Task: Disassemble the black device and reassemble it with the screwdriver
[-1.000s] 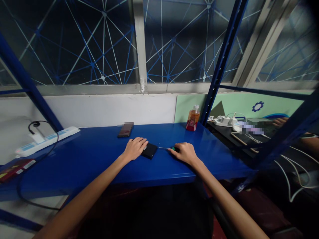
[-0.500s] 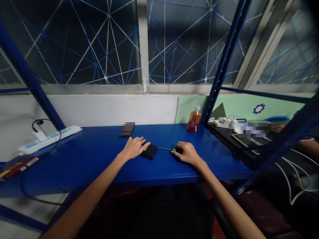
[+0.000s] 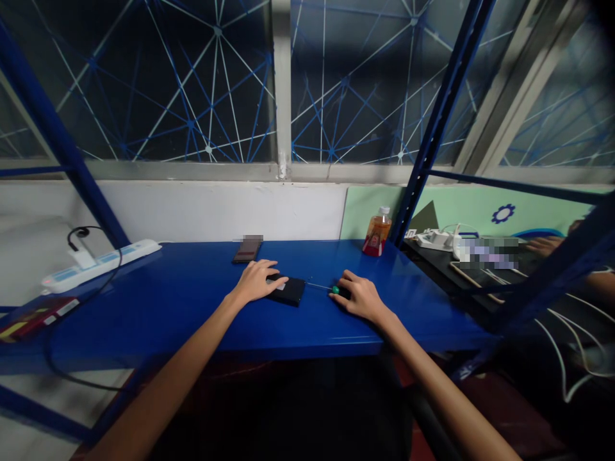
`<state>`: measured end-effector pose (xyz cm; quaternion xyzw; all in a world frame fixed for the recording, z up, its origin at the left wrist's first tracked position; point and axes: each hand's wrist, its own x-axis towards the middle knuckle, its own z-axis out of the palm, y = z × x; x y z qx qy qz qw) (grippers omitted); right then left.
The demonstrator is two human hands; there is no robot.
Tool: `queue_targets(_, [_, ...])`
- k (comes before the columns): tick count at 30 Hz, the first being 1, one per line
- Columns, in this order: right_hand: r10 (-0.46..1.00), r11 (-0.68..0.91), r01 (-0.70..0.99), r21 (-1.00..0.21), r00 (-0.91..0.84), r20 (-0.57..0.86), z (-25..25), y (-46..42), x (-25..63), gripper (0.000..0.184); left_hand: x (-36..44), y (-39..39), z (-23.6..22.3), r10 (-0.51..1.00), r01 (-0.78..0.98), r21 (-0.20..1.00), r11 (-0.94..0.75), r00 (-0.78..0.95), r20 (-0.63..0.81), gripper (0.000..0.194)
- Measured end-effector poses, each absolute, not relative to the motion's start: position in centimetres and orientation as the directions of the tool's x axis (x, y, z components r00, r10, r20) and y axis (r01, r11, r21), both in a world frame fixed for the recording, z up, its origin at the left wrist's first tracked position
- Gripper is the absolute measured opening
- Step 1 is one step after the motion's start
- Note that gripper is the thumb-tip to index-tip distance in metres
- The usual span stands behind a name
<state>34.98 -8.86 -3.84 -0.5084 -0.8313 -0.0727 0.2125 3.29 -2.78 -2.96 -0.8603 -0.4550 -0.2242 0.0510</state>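
I had the left hand point(image 3: 254, 282) over the near end of a flat black box point(image 3: 292, 293), thumb lying across its upper face beside a pale label and the other fingers spread slightly apart toward its far side. I judged that this kept the box from sliding on the blue table point(image 3: 168, 288), though I could not tell whether those fingers were clamped on it or only pressing. The right hand point(image 3: 356, 294) had its fingers curled together around the handle of a thin-shafted tool point(image 3: 335, 290), its green part showing just ahead of the thumb. I took the low, flat grip as a way of keeping the shaft level with the box's side.

The box lay under the left fingers and stuck out to their right, toward the right hand. The shaft ran from the right fingers across the gap to the box's right edge; whether its tip touched, I could not make out. Beyond the left fingertips lay a dark phone point(image 3: 248, 250), clear of them, and farther past the right fingers stood a bottle point(image 3: 377, 235), well out of their way.
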Motion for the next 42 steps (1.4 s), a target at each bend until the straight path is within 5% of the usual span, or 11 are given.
queue_targets(8, [0.847, 0.435, 0.9, -0.031, -0.397, 0.352, -3.4, -8.9, 34.3, 0.044, 2.6, -1.9, -2.9, 0.839, 0.771, 0.33, -0.544, 0.494, 0.23, 0.055])
queue_targets(12, [0.855, 0.459, 0.88, -0.123, -0.4, 0.329, -2.7, -8.2, 35.0, 0.041, 2.8, -1.4, -1.6, 0.804, 0.752, 0.289, -0.592, 0.574, 0.156, 0.054])
queue_targets(17, [0.867, 0.498, 0.769, -0.402, -0.441, 0.23, -1.9, -6.4, 36.3, 0.044, 5.0, -0.5, -0.3, 0.806, 0.788, 0.177, -0.59, 0.588, 0.069, 0.059])
queue_targets(25, [0.872, 0.414, 0.628, -0.659, -0.481, 0.09, -1.5, -4.4, 34.9, 0.052, 8.2, 0.8, -2.4, 0.832, 0.823, 0.195, -0.533, 0.552, -0.056, 0.065])
queue_targets(37, [0.767, 0.264, 0.568, -0.779, -0.614, -0.188, -0.4, -1.1, 35.9, 0.043, 7.8, 0.7, -3.2, 0.811, 0.797, 0.197, -0.571, 0.585, -0.013, 0.054])
queue_targets(42, [0.777, 0.342, 0.543, -0.767, -0.623, -0.095, -0.8, -0.7, 35.4, 0.038, 7.9, 0.3, -3.3, 0.811, 0.796, 0.178, -0.578, 0.585, 0.014, 0.052])
